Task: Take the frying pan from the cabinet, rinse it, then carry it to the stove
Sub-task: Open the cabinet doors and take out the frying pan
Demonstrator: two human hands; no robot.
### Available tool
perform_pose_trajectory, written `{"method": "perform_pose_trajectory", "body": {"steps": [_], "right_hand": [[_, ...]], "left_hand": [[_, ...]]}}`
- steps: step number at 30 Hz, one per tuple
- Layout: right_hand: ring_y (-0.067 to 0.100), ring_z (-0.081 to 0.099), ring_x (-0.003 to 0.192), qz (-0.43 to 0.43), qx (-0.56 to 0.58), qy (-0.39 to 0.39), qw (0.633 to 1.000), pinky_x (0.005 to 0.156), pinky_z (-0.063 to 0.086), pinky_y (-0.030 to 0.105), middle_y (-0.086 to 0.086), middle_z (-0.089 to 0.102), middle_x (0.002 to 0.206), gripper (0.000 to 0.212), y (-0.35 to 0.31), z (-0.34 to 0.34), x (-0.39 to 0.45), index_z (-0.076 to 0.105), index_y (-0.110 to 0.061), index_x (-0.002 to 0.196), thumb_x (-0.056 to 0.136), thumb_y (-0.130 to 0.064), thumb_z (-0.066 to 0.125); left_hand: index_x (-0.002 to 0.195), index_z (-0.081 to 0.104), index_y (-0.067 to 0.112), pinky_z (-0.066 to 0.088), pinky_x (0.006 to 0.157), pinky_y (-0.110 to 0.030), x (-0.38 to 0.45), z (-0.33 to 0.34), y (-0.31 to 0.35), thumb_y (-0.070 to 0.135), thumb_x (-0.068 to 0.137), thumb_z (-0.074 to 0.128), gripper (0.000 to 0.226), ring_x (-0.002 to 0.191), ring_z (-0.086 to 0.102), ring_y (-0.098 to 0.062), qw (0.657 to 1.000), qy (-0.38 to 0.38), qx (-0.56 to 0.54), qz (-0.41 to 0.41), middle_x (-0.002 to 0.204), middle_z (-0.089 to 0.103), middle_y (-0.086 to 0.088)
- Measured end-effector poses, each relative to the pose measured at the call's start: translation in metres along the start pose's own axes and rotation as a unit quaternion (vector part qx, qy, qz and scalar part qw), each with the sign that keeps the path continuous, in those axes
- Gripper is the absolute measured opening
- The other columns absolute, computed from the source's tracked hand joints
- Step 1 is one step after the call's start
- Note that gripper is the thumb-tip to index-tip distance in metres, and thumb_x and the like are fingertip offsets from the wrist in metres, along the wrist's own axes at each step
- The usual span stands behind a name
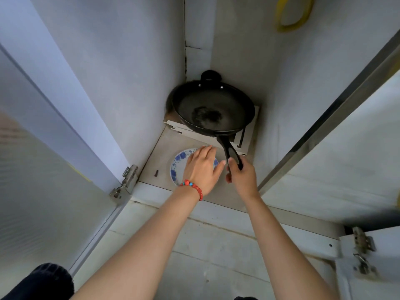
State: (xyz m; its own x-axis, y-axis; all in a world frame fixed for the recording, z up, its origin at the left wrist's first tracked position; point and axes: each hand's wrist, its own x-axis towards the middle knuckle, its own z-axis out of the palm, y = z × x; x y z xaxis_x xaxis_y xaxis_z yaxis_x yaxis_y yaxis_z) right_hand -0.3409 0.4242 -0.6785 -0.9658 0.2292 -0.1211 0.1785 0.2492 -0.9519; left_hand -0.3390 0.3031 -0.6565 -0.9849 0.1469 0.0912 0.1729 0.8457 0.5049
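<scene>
A black frying pan [213,107] sits at the back of an open low cabinet, resting on a stack of pale boards [246,139]. Its long black handle [229,152] points toward me. My right hand [241,176] is shut around the end of that handle. My left hand [202,169], with a red bead bracelet at the wrist, hovers palm down with fingers apart over a blue-and-white plate [180,163] on the cabinet floor, holding nothing.
The cabinet doors stand open on both sides, the left door [43,169] and the right door [346,169], with metal hinges at the front corners. A yellow ring [292,16] hangs high on the back wall. A small dark peg [157,173] lies left of the plate.
</scene>
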Motion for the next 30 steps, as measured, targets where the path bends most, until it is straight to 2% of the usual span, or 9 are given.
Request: {"method": "perform_pose_trajectory", "body": {"steps": [3,7,11,14,16,19,22,26,30], "right_hand": [[0.019,0.054,0.061,-0.005,0.001,0.003,1.0,0.057,0.044,0.026,-0.003,0.055,0.069,0.018,0.012,0.008,-0.006,0.057,-0.006,0.101,0.093,-0.019,0.048],[0.004,0.055,0.052,-0.014,-0.012,0.001,1.0,0.044,0.038,0.008,-0.004,0.056,0.07,0.03,0.031,0.018,-0.017,0.052,-0.011,0.121,0.094,-0.022,0.047],[0.002,0.056,0.055,-0.011,0.004,-0.023,1.0,0.046,0.042,0.008,-0.004,0.059,0.078,0.036,0.04,0.021,-0.023,0.045,-0.015,0.13,0.095,-0.021,0.045],[0.006,0.057,0.058,-0.002,-0.007,-0.05,0.999,0.052,0.045,0.012,0.001,0.062,0.081,0.037,0.048,0.02,-0.024,0.041,-0.016,0.131,0.095,-0.023,0.045],[0.009,0.058,0.061,0.015,-0.004,-0.066,0.998,0.056,0.045,0.014,0.005,0.063,0.086,0.036,0.054,0.018,-0.024,0.04,-0.015,0.13,0.095,-0.022,0.046],[0.01,0.059,0.064,0.049,0.027,-0.083,0.995,0.053,0.045,0.01,0.006,0.061,0.091,0.03,0.062,0.016,-0.021,0.044,-0.013,0.123,0.094,-0.017,0.05],[0.01,0.06,0.06,0.064,0.024,-0.099,0.993,0.05,0.046,0.011,0.005,0.062,0.078,0.018,0.063,0.014,-0.014,0.049,-0.013,0.111,0.093,-0.015,0.051],[0.004,0.06,0.049,0.052,0.048,-0.111,0.991,0.051,0.047,0.012,-0.004,0.064,0.058,0.005,0.06,0.017,-0.008,0.055,-0.02,0.09,0.092,-0.016,0.052],[0.01,0.055,0.039,0.073,0.123,-0.072,0.987,0.042,0.048,0.019,-0.003,0.062,0.046,0.007,0.056,0.027,-0.007,0.058,-0.01,0.083,0.09,-0.013,0.055]], "left_hand": [[0.128,0.043,0.007,0.035,0.103,-0.04,0.018,0.014,0.0,0.037,0.091,0.039,0.047,0.125,0.042,-0.028,0.998,-0.012,-0.038,-0.04,0.135,0.049,-0.014],[0.124,0.046,0.006,0.041,0.096,-0.042,0.032,0.034,-0.003,0.039,0.091,0.041,0.047,0.118,0.047,-0.032,0.991,-0.056,-0.072,-0.095,0.127,0.054,-0.018],[0.124,0.049,0.007,0.043,0.094,-0.038,0.039,0.047,-0.007,0.042,0.088,0.047,0.05,0.114,0.053,-0.033,0.967,-0.092,-0.172,-0.161,0.125,0.058,-0.018],[0.097,0.062,0.006,0.043,0.08,-0.031,0.047,0.05,-0.013,0.039,0.086,0.053,0.037,0.098,0.059,-0.029,0.944,-0.106,-0.244,-0.196,0.102,0.066,-0.017],[0.078,0.061,0.003,0.039,0.07,-0.028,0.051,0.052,-0.016,0.034,0.086,0.054,0.033,0.081,0.057,-0.027,0.933,-0.103,-0.271,-0.213,0.085,0.065,-0.024],[0.082,0.064,-0.005,0.044,0.076,-0.032,0.054,0.06,-0.02,0.027,0.086,0.056,0.034,0.08,0.057,-0.03,0.916,-0.116,-0.302,-0.237,0.092,0.066,-0.028],[0.094,0.064,-0.007,0.048,0.093,-0.045,0.055,0.068,-0.023,0.02,0.085,0.058,0.029,0.097,0.062,-0.037,0.881,-0.11,-0.375,-0.266,0.102,0.066,-0.028],[0.091,0.065,-0.001,0.05,0.092,-0.045,0.055,0.07,-0.025,0.014,0.084,0.059,0.017,0.095,0.063,-0.037,0.835,-0.089,-0.455,-0.298,0.102,0.067,-0.024],[0.084,0.061,-0.002,0.053,0.082,-0.039,0.057,0.068,-0.025,0.003,0.088,0.051,0.012,0.078,0.064,-0.027,0.743,-0.095,-0.582,-0.315,0.085,0.066,-0.017]]}}
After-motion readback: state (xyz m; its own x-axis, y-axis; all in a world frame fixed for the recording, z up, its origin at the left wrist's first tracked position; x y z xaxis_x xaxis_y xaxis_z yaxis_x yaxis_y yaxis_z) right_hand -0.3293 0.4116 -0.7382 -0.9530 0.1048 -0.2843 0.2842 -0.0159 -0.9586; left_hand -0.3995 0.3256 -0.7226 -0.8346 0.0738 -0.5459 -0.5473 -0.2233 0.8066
